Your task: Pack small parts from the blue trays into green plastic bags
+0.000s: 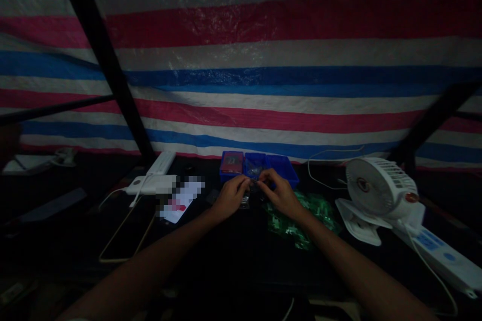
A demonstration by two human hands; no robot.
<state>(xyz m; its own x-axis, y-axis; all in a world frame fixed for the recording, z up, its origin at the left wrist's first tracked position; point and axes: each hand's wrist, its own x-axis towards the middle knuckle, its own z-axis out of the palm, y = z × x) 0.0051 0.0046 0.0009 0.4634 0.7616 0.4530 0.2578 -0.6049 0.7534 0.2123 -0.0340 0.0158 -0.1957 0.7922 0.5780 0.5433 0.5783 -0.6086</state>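
Two hands pinch tiny item (details unclear) near blue trays

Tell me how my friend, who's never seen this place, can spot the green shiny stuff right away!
Start at the big striped sheet behind the dark table. Come down to the person's right hand: the green shiny pile shows on both sides of that forearm, left of the white fan. Its loose, jumbled look and green colour set it apart from the fan and blue trays.
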